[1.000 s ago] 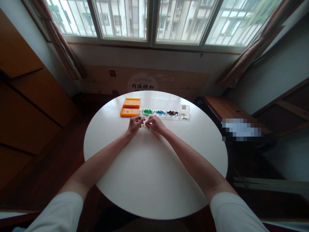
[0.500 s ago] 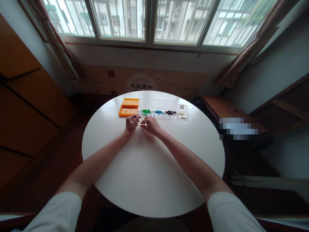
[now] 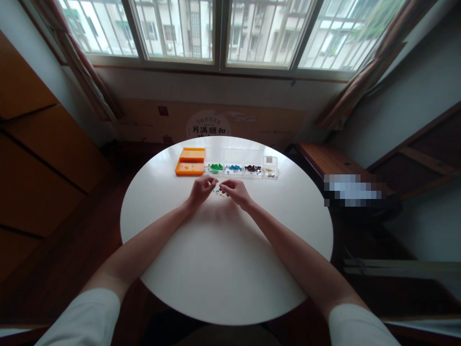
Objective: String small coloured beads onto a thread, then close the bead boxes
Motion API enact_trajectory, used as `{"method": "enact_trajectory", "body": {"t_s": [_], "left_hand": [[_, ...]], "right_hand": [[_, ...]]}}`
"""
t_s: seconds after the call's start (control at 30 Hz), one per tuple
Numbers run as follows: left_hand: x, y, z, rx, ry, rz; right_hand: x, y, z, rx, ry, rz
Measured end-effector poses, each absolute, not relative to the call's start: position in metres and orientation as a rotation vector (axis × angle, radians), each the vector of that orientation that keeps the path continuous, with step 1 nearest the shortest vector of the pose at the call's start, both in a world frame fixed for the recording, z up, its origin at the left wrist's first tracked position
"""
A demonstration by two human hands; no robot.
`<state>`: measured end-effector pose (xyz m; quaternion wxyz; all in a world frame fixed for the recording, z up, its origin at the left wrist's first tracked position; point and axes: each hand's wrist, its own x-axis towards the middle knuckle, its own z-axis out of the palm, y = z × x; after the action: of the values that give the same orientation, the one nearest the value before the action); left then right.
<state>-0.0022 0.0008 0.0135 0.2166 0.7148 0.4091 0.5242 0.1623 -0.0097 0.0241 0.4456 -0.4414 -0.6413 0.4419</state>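
Watching remotely, I see separate heaps of green bits [image 3: 216, 167], blue bits [image 3: 235, 168] and dark brown bits [image 3: 253, 168] in the clear plastic compartment box [image 3: 234, 154]; small multicoloured pieces [image 3: 218, 192] lie loose on its near side, so I judge the work part-way along. Beside them, my left hand [image 3: 202, 188] and right hand [image 3: 236, 191] have curled fingers, apart; whether either grips something I can't tell. Left of the box, an orange plastic tray [image 3: 189, 174] shares the glossy white oval table [image 3: 230, 269]; beyond stands a barred window [image 3: 259, 33].
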Motion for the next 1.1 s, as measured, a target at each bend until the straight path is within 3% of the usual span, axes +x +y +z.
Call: {"method": "enact_trajectory", "body": {"t_s": [0.13,0.37,1.1], "left_hand": [[-0.001,-0.006,0.012,2.319,1.025,1.304],[-0.003,-0.011,0.015,2.525,0.918,1.180],[-0.005,-0.006,0.010,2.519,0.991,1.205]], "right_hand": [[0.172,-0.020,0.017,-1.054,-1.358,1.277],[0.176,-0.021,0.013,-1.015,-1.386,1.291],[0.174,-0.019,0.002,-1.044,-1.387,1.163]]}}
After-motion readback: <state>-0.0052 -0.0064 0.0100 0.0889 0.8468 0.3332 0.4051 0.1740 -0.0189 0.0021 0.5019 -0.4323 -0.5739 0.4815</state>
